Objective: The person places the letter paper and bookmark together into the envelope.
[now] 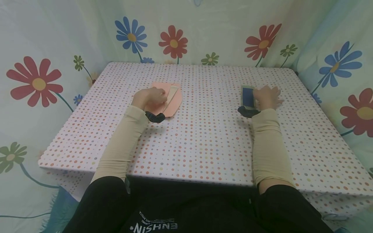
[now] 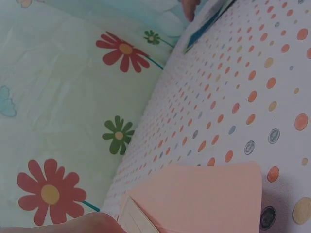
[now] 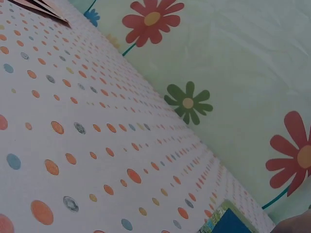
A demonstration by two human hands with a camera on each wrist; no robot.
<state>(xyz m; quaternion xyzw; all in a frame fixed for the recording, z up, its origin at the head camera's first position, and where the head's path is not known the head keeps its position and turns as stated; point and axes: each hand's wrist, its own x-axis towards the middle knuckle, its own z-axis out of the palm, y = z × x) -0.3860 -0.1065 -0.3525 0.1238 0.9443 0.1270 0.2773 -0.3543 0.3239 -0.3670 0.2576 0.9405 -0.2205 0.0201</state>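
On the left half of the table lies a pink paper envelope with angled corners, a narrow cream slip showing along its middle. My left hand grips the envelope's left side with curled fingers; the fingertips are partly hidden. The left wrist view shows the pink flap and the edge of the cream slip close by. A blue card with a pale green patterned border lies on the right half. My right hand is at its right edge, thumb side towards it, other fingers spread.
A white tablecloth with coloured dots covers the table. A flowered curtain hangs behind the far edge and along both sides. Black wrist cameras sit at both wrists. The table's near edge runs just in front of my body.
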